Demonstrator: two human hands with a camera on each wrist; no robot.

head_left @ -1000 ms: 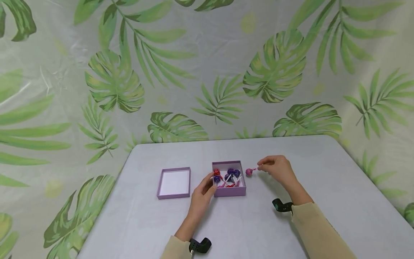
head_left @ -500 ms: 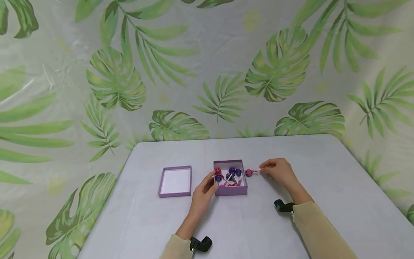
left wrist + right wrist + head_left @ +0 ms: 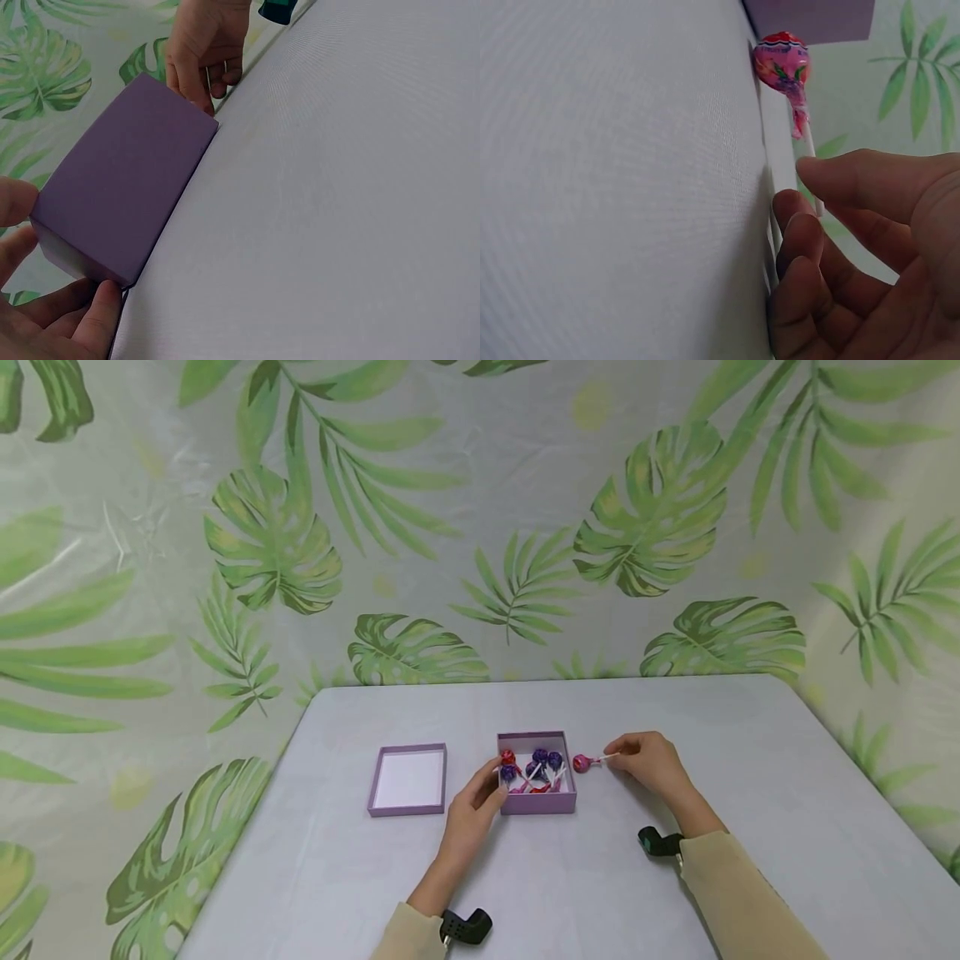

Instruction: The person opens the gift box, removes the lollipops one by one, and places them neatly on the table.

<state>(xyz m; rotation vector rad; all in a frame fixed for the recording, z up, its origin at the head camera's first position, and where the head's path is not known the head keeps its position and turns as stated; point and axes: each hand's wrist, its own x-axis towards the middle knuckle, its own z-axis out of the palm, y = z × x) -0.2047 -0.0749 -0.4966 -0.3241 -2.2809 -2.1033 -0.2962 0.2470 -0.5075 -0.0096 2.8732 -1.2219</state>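
My left hand (image 3: pixel 474 806) holds the left side of an open purple box (image 3: pixel 537 803), thumb at its near corner and fingers along the side wall. Inside the box lie several wrapped lollipops, with purple heads (image 3: pixel 540 756), a red head (image 3: pixel 507 756) and white sticks. Just right of the box, my right hand (image 3: pixel 651 764) pinches the white stick end of a pink-and-red lollipop (image 3: pixel 784 64) between thumb and fingers. Its round head points toward the box, close over the table. In the left wrist view the box's purple outer wall (image 3: pixel 127 180) hides its contents.
A purple-rimmed box lid (image 3: pixel 408 814) with a white inside lies left of the box. Both stand on a white-covered table (image 3: pixel 570 893). Behind the table hangs a leaf-patterned curtain (image 3: pixel 525 485). Each wrist wears a black device (image 3: pixel 467 927).
My right hand has come down slightly with the lollipop, and more of the stick shows. The left hand stays on the box. The head view has shifted a little.
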